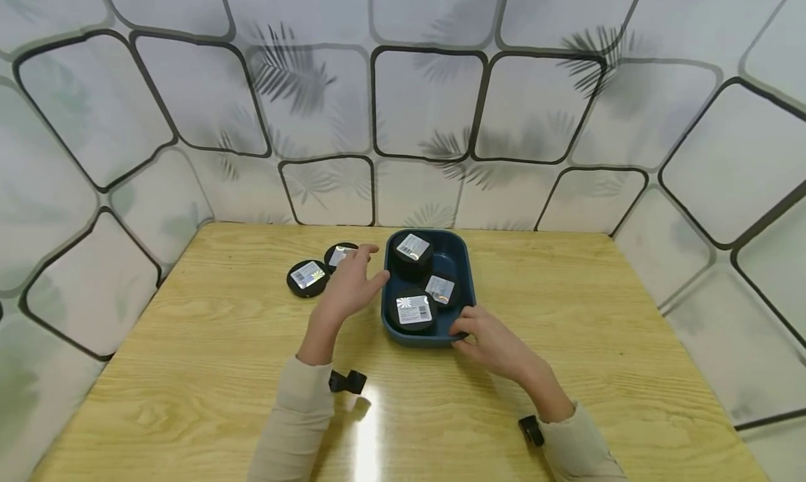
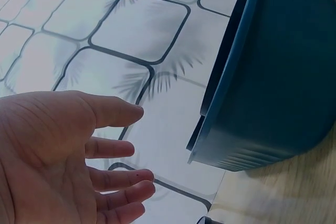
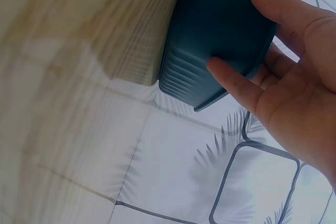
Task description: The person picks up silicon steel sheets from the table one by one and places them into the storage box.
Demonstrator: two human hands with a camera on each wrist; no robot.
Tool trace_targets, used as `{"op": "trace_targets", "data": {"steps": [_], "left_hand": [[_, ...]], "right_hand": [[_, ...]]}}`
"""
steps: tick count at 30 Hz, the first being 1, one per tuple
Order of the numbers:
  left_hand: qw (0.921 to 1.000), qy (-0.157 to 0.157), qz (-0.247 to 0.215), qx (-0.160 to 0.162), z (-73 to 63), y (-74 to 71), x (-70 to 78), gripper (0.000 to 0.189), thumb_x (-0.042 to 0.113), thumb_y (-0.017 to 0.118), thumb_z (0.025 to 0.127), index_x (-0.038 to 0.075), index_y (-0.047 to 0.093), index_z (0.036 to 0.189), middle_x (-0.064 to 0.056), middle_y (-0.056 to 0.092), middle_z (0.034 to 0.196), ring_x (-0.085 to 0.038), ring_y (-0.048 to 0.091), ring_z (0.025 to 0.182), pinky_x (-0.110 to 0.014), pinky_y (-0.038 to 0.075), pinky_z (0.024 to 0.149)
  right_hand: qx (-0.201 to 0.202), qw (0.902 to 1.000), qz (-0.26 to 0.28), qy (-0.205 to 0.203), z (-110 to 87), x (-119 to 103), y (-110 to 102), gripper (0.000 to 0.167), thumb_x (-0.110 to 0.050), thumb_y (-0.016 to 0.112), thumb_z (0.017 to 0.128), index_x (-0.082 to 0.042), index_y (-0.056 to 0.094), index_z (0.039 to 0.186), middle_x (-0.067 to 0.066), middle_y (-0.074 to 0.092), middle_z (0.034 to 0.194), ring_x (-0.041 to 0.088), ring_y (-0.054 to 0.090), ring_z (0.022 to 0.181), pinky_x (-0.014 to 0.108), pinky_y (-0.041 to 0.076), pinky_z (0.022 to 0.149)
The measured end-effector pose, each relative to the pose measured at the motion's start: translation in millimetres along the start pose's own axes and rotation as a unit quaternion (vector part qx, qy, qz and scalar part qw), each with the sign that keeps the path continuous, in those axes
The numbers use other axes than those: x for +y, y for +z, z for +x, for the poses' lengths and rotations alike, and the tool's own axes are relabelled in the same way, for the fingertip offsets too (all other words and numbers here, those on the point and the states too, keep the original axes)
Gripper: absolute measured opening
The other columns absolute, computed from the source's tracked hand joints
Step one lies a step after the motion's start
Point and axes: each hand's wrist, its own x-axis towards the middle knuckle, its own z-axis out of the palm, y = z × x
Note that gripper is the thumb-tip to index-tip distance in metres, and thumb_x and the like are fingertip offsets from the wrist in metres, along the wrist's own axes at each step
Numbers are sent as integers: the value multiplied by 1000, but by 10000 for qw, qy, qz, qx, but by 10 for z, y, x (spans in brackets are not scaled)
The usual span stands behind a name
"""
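Observation:
A dark blue plastic bin [image 1: 462, 275] stands on the table, with several round black containers bearing silver-white labels inside. One labelled container [image 1: 413, 248] sits higher at the back; another [image 1: 413, 311] lies at the front left. My right hand [image 1: 494, 345] pinches the bin's rim at the near right corner; in the right wrist view, thumb and a finger lie against its outer wall [image 3: 210, 30]. Left of the bin, my left hand [image 1: 349, 286] hovers with extended fingers and an empty palm [image 2: 47, 156]. Beyond it are two black discs, one [image 1: 307, 278] in plain view, the other [image 1: 338, 254] partly hidden.
The wooden table [image 1: 189, 370] reaches back to a wall covering [image 1: 422, 104] with dark rounded outlines and leaf prints. Black wrist mounts [image 1: 348, 382] show beside both sleeves.

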Motion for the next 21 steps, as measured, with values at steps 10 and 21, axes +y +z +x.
{"op": "trace_targets", "data": {"steps": [10, 21], "left_hand": [[9997, 51, -186, 156, 36, -101, -156, 55, 26, 58, 98, 2, 42, 145, -27, 50, 136, -41, 49, 126, -55, 41, 101], [9982, -131, -498, 301, 69, -248, -406, 55, 24, 55, 101, -1, 37, 147, -30, 46, 139, -43, 48, 126, -56, 43, 98]], "right_hand": [[-80, 9997, 20, 235, 7, -22, -4, 9, -10, 75, 88, -14, 73, 95, -7, 57, 92, 11, 51, 87, 32, 50, 77], [-103, 9997, -27, 231, 12, -24, -1, 8, -10, 75, 87, -14, 74, 94, -8, 56, 92, 10, 49, 87, 30, 49, 76]]}}
